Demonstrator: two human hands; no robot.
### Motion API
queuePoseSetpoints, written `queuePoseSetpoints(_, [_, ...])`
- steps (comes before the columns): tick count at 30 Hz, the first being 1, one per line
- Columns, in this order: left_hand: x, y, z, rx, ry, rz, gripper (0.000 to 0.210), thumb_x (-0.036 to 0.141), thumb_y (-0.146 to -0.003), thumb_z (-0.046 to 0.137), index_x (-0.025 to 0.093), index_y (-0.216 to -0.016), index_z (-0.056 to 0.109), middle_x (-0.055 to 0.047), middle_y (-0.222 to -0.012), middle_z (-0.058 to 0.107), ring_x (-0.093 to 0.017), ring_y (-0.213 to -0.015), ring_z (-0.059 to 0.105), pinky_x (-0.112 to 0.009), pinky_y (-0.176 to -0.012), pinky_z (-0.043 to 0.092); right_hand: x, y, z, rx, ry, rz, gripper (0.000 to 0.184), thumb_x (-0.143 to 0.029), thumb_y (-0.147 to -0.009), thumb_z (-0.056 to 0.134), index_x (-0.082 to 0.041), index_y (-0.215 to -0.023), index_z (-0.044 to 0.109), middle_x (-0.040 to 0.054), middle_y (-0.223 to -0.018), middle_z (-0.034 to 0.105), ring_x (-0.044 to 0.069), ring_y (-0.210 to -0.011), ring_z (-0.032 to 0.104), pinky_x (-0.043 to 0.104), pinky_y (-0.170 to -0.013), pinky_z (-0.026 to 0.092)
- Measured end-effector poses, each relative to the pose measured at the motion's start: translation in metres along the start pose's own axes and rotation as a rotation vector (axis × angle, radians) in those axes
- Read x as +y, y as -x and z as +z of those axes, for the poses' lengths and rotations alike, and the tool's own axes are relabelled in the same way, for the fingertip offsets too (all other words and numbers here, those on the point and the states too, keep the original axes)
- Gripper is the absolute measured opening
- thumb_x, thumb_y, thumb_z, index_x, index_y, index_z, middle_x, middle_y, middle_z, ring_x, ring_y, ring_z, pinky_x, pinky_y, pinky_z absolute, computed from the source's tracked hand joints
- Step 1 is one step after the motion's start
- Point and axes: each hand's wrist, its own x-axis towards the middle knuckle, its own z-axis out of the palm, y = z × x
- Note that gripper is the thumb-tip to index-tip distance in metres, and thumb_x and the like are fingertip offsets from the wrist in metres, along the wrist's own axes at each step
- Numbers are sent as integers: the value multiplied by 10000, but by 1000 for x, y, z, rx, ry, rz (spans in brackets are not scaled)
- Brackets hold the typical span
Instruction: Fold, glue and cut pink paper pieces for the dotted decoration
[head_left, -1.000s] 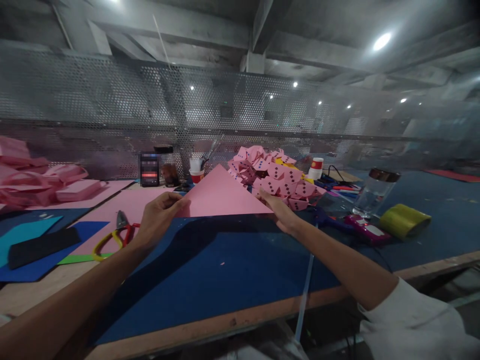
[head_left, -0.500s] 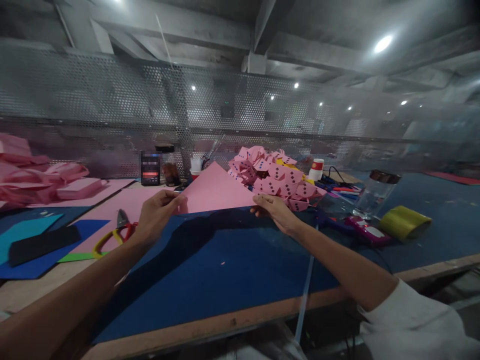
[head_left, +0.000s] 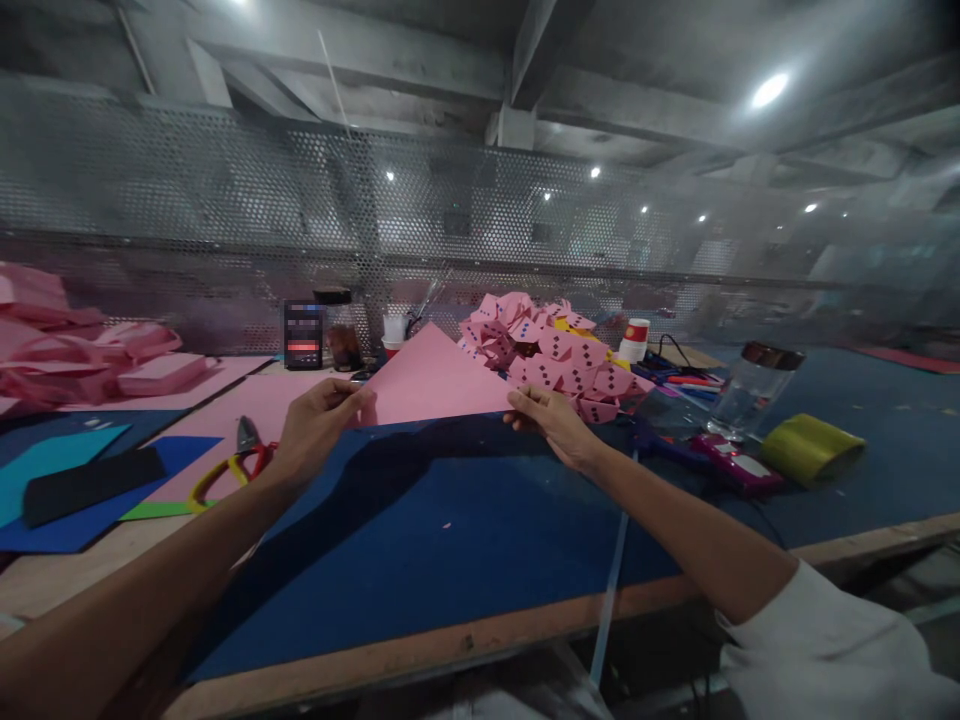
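Observation:
Between my two hands, a pink paper sheet (head_left: 433, 378) is held up above the blue table surface (head_left: 420, 560), one corner pointing up and away from me. My left hand (head_left: 322, 420) pinches its left corner between thumb and fingers. At the right corner, my right hand (head_left: 551, 418) grips it the same way. The lower edge runs nearly straight from hand to hand. Just left of my left forearm lie scissors (head_left: 234, 475) with yellow and red handles. Behind my right hand is a heap of pink folded paper pieces (head_left: 574, 362) with dark diamond marks.
Pink paper pieces (head_left: 161, 372) are piled at the left, near blue sheets (head_left: 176, 460) and a black strip (head_left: 94, 485). A phone (head_left: 303, 335) and a dark-lidded jar (head_left: 345, 340) stand at the back. Rightward are a glass jar (head_left: 750, 395), a yellow roll (head_left: 814, 448) and a magenta device (head_left: 739, 465).
Both hands keep the same grip on the pink sheet. The whole view has shifted very slightly; nothing else has visibly moved.

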Motion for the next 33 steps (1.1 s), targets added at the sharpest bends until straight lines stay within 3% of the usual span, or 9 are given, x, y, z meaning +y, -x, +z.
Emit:
queuePoseSetpoints(23, [8, 3, 1, 35, -57, -12, 335, 528, -747, 766, 210, -832, 702, 12, -696, 685, -151, -623, 572, -248, -572, 430, 2, -2, 2, 5, 9, -17, 435, -557, -766, 834, -201, -803, 586, 25, -782, 726, 132, -695, 653, 270, -700, 521])
queuePoseSetpoints(33, [7, 3, 0, 45, -52, 7, 342, 530, -770, 746, 200, -850, 710, 5, -714, 684, -155, -639, 575, -253, -581, 437, -2, 2, 5, 0, 23, -17, 479, -641, -803, 768, -208, -782, 564, 10, -758, 679, 157, -704, 653, 293, -700, 522])
